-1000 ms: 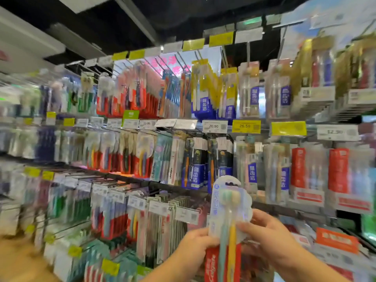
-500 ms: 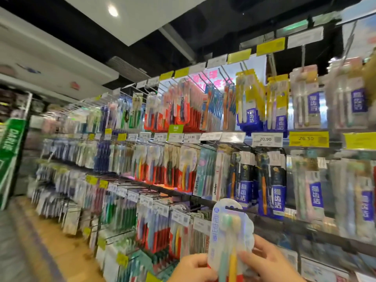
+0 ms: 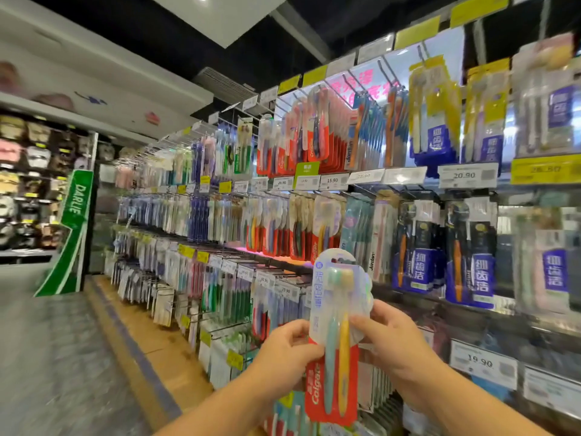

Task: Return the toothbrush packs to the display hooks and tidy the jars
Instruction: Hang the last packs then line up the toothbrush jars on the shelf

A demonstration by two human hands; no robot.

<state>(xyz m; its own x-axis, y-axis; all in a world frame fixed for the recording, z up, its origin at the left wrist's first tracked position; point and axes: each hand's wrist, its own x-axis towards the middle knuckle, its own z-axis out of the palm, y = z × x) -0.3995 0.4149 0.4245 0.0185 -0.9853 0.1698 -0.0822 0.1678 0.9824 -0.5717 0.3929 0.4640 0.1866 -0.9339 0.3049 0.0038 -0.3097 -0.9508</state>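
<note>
Crowded pegboard aisle ahead — you're mid-return: left hand [image 3: 284, 354] and right hand [image 3: 390, 341] pinch the toothbrush pack [image 3: 338, 335] upright between them. Next, find its matching hook [image 3: 325, 202] and thread the hang-hole on.

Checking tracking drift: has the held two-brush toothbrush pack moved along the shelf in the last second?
Yes. The red-and-clear two-brush toothbrush pack, pinched by left hand and right hand, went leftward along the display: earlier below the yellow 26.50 price tag, now well left of it.
</note>
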